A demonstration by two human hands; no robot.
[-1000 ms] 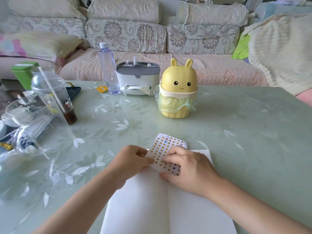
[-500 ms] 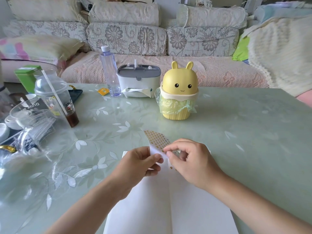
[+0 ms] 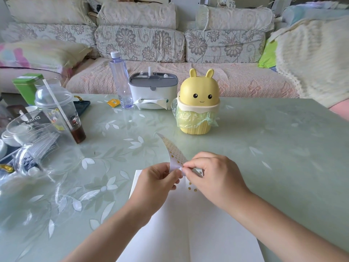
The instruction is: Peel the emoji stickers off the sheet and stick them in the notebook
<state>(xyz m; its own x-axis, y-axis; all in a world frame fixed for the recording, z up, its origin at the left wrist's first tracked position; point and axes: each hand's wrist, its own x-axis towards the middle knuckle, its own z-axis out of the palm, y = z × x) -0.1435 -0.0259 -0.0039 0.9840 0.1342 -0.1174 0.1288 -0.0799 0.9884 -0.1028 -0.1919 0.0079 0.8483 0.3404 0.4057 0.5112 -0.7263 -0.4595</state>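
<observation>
A white sticker sheet [image 3: 172, 151] covered with small yellow emoji dots curves upward above the open notebook [image 3: 188, 224], which lies with blank white pages at the table's near edge. My left hand [image 3: 156, 179] pinches the sheet's lower white edge. My right hand [image 3: 213, 174] has thumb and forefinger closed on the sheet right beside the left fingers; whether a sticker is between them is hidden. A few yellow stickers [image 3: 191, 188] sit on the right page just under my right hand.
A yellow bunny-shaped bin [image 3: 198, 103] with a green bag stands beyond the sheet. A tissue box [image 3: 153, 91] and a clear bottle [image 3: 120, 82] are behind it. Plastic cups [image 3: 56, 110] and clear packaging crowd the table's left side. A sofa runs along the far edge.
The sheet lay flat on the notebook under both hands a second ago. Both hands have lifted it so it stands up and curls away, with the fingertips meeting at its lower edge.
</observation>
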